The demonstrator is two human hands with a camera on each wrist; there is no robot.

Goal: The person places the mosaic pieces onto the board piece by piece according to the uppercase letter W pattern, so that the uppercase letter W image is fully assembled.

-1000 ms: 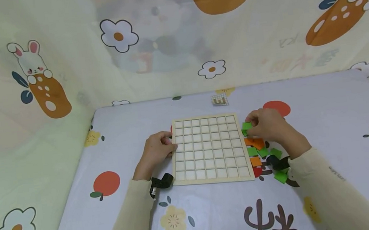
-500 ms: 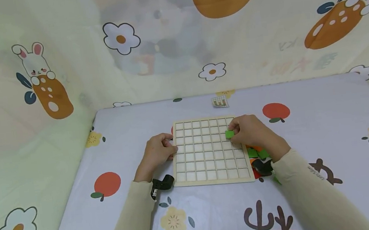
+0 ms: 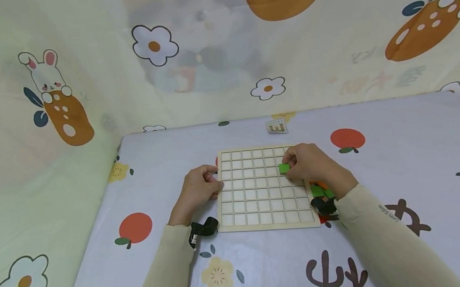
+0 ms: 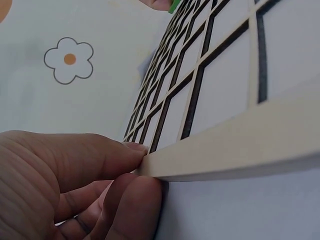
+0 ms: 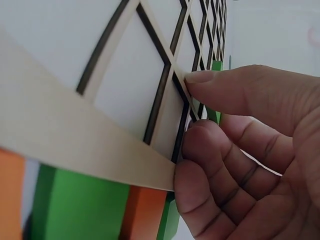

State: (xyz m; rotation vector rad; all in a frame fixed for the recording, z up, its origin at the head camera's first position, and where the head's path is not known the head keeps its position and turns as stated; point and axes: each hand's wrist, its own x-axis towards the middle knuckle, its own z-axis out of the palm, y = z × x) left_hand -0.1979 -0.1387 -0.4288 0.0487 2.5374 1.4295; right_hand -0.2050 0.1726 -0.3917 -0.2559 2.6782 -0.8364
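A square wooden grid board (image 3: 261,183) with white cells lies flat on the table. At its left edge my left hand (image 3: 196,188) pinches the frame; in the left wrist view the thumb lies on top of the rim (image 4: 235,145) and a finger underneath. Over the upper right part of the grid, my right hand (image 3: 310,165) pinches a green square tile (image 3: 284,168) between thumb and fingers. The right wrist view shows that tile (image 5: 215,115) standing tilted close to the grid, partly hidden by the fingers.
Beside the board's right edge lie several loose green tiles (image 3: 317,191) and orange tiles (image 5: 145,212), partly covered by the right wrist and its camera (image 3: 324,206). A small printed card (image 3: 277,127) lies behind the board. A patterned cloth (image 3: 245,274) covers the table.
My right hand has moved left from the loose tiles to over the grid, carrying the green tile. In the last half second it has barely shifted. The left hand keeps its grip.
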